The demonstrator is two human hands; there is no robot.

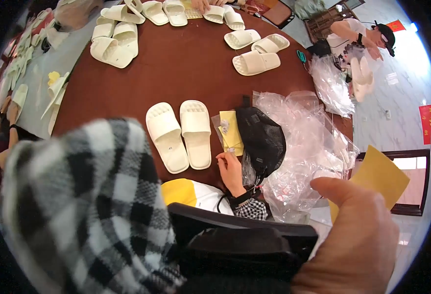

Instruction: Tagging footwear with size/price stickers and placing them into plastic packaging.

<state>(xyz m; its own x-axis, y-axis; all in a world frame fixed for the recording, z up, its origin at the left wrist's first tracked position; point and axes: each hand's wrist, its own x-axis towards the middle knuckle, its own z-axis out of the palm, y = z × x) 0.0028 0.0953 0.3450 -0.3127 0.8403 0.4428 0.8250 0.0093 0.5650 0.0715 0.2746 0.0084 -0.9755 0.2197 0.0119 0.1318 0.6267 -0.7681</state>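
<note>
Brown-red table [186,63], smooth and round-edged, running up and away from the right hand [232,175]; pale marbled floor [396,68] beyond it to the right, with a red poster [427,125] and a dark-framed opening [425,188] out there too. Left of the grip, past the table edge, lots more light slippers [22,61] on a grey-green surface. Far ahead of the grip, other pairs [256,62] line the table rim, near a co-worker's hand [201,5]; ahead and right, a capped person [347,32] near pale slippers [361,78], teal-handled scissors [301,56] at the edge. Right hand has a black wristband and checked cuff, fingertips at the lower end of a yellow packet [231,128] — can't tell if they pinch it or just rest there. Packet is flat, yellow, with clear plastic bits on it. Just left of the grip, a pair of slippers [196,128]: cream, wide plain straps, bumpy footbeds, side by side, toes toward the wearer or away unclear. Right of the grip, a black mesh pouch [262,142], then heaped clear bags [299,142]. Left hand out of view, only its checked sleeve [93,196], big and blurred — close at lower right, a large hand [355,225], owner unclear, overlaps a yellow sheet [384,176], hold hidden
</note>
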